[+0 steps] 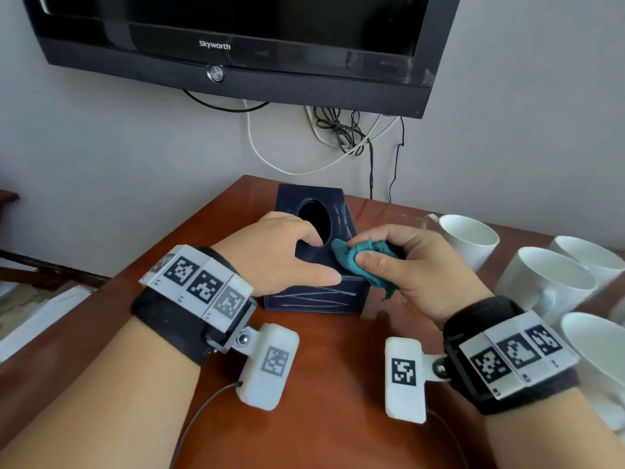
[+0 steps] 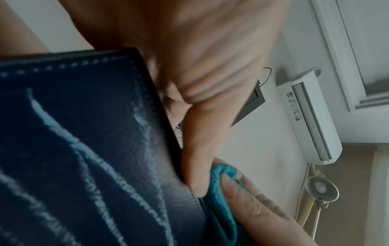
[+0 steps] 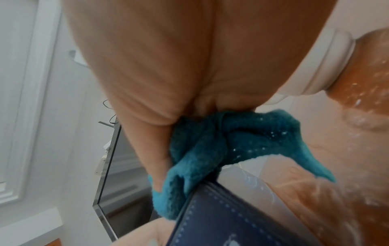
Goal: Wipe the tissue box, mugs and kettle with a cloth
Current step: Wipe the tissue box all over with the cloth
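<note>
While the dark blue tissue box stands at the centre of the frame on the brown table, the left hand grips its top, fingers curled at the oval opening and thumb along the near edge. The right hand pinches a bunched teal cloth against the box's right top edge. White mugs stand at the right of the frame.

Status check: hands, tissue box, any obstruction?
Left hand grips navy tissue box. Right hand holds teal cloth at its top edge. White streaks remain. Mugs right, clear.
</note>
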Available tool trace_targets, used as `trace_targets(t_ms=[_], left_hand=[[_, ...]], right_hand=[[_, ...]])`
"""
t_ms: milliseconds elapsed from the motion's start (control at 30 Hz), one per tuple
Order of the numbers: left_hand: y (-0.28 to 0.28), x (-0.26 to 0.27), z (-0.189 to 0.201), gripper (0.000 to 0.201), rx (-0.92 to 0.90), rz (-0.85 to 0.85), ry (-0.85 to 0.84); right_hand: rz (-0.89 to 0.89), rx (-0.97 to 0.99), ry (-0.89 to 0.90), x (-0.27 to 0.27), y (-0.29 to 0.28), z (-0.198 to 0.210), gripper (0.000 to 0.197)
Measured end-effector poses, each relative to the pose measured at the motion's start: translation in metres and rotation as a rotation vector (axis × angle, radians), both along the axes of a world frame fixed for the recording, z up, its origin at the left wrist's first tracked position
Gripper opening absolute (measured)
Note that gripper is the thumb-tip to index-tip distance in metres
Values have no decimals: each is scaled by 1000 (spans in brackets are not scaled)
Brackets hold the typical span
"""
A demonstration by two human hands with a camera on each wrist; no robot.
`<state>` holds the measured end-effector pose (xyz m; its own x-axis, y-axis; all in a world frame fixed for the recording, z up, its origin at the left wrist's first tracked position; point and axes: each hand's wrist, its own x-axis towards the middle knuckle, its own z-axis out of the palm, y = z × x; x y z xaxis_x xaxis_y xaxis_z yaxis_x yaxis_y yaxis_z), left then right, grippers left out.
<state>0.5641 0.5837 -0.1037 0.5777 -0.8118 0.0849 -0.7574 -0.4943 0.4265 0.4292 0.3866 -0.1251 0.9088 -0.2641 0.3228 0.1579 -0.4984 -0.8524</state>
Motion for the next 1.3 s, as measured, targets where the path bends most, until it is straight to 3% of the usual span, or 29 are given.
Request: trace_targets(t_ms=[367,667,800,867,967,1033,1200,1300], left_hand=[[10,2,8,60,15,-171,183],[-1,-8,1,50,-20,-54,118],[0,-6,0,78,-40,1,155],[-1,-7,0,91,-44,21,180],[1,-7,1,92,-33,24,206],[1,-7,1,96,-23,19,209],[-1,-6,1,120,-20,8,193],[-2,-6,1,123,12,19,170]], right_hand=[[-228,-197,-14,9,-11,-11,30],[-20,-203,54,3,2,0,34],[108,-223,100,-4,7,6,34],[26,-271,88,-2,6,5,31],[-197,-348,48,5,0,1,32],[-245,-374,62,8,-2,0,33],[33,-378,139,-2,14,14,45],[46,-382,147,-1,18,15,44]])
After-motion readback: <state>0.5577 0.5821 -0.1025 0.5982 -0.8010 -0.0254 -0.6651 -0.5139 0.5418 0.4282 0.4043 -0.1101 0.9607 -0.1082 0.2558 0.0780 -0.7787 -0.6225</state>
